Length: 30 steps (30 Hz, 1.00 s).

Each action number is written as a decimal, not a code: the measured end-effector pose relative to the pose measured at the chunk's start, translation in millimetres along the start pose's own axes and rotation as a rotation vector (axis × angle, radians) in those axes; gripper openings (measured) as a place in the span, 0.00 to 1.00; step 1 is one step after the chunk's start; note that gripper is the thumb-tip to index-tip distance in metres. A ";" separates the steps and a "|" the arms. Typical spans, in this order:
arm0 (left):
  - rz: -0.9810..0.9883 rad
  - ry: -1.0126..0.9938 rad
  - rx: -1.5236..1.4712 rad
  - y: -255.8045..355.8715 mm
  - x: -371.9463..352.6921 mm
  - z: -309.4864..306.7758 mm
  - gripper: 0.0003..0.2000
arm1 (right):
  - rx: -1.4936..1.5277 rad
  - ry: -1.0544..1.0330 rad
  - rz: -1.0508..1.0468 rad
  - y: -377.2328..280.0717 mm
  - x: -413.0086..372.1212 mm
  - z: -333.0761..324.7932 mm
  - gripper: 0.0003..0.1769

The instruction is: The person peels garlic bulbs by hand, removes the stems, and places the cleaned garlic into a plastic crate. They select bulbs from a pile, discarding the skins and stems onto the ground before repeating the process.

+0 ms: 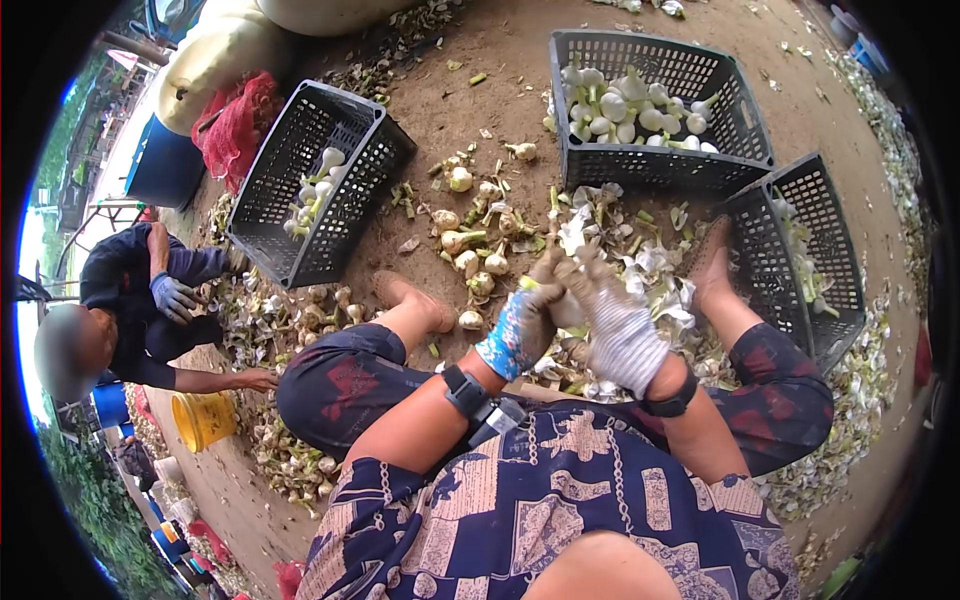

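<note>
My left hand [527,315], in a soiled glove with a blue floral cuff, is closed around a pale garlic bulb [567,311]. Against the same bulb presses my right hand [618,325], in a dirty white knitted glove, its fingers bent over the bulb's upper side. The fingertips of both hands meet and partly hide the bulb and its stalk. Just beyond my left hand, several untrimmed garlic bulbs [496,264] with dry skins lie on the soil. Loose peeled skins [660,265] are heaped around and under my right hand.
A black crate [660,165] of clean white garlic stands ahead; another crate [300,265] is at left, a third [835,250] at right. A co-worker [140,300] crouches at left near a yellow bucket [203,420]. A red net bag [235,130] lies behind the left crate.
</note>
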<state>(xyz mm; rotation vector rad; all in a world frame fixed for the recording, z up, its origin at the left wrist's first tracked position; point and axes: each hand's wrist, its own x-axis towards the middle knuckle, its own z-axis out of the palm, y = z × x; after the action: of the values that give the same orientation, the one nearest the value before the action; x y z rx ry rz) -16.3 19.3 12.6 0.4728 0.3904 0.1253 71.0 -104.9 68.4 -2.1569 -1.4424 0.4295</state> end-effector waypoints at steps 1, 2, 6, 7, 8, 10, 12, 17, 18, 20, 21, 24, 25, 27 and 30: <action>-0.151 -0.009 -0.200 -2.6 -4.8 9.6 0.33 | 0.039 0.045 -0.015 -0.1 -2.1 -1.9 0.36; -0.136 -0.134 -0.143 4.1 -5.4 20.9 0.34 | 0.076 0.087 -0.028 2.1 -2.1 -7.1 0.33; 0.089 -0.051 0.517 44.7 34.0 20.2 0.35 | 0.029 0.504 0.329 39.4 -13.3 -104.3 0.28; 0.208 0.053 0.695 51.4 60.6 -0.9 0.29 | -0.262 0.586 0.326 69.5 -26.5 -129.9 0.31; 0.265 0.167 0.767 64.4 81.7 -9.4 0.23 | -0.451 0.556 0.417 82.7 -35.2 -157.0 0.32; 0.482 0.438 1.120 75.5 138.9 -53.6 0.19 | -0.769 0.545 0.649 119.0 -59.8 -183.0 0.33; 0.356 0.574 1.229 81.6 191.2 -98.6 0.20 | -0.826 0.570 0.688 120.2 -65.4 -174.9 0.30; 0.071 0.602 1.744 74.7 274.5 -139.5 0.32 | -0.102 0.330 0.526 123.9 -48.5 -70.6 0.18; -0.054 0.590 1.785 75.2 287.3 -139.1 0.33 | -0.153 0.122 0.453 118.1 -39.4 -55.0 0.18; -0.280 0.501 1.848 76.4 302.4 -137.5 0.32 | -0.148 0.025 0.330 111.4 -20.8 -24.6 0.17; -0.228 0.514 1.816 71.6 310.3 -144.9 0.29 | -0.143 -0.083 0.350 105.7 -12.4 -17.6 0.16; -0.118 0.545 1.735 64.1 324.6 -168.3 0.23 | -0.041 -0.138 0.346 107.0 -7.1 7.0 0.13; -0.065 0.549 1.692 57.3 327.6 -174.9 0.20 | -0.059 -0.199 0.367 105.1 -3.5 9.7 0.12; 0.107 0.483 1.457 47.8 312.0 -190.7 0.17 | 0.064 -0.167 0.346 104.0 0.9 12.7 0.13; 0.036 0.499 0.534 59.7 241.8 -151.3 0.14 | 0.424 0.005 0.556 112.9 -1.7 21.4 0.14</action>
<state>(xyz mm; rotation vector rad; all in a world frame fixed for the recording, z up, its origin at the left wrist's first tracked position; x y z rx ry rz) 144.6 185.4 -164.8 0.9803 0.9150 0.1745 145.3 -136.3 -13.4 -2.1586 -0.6409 0.8390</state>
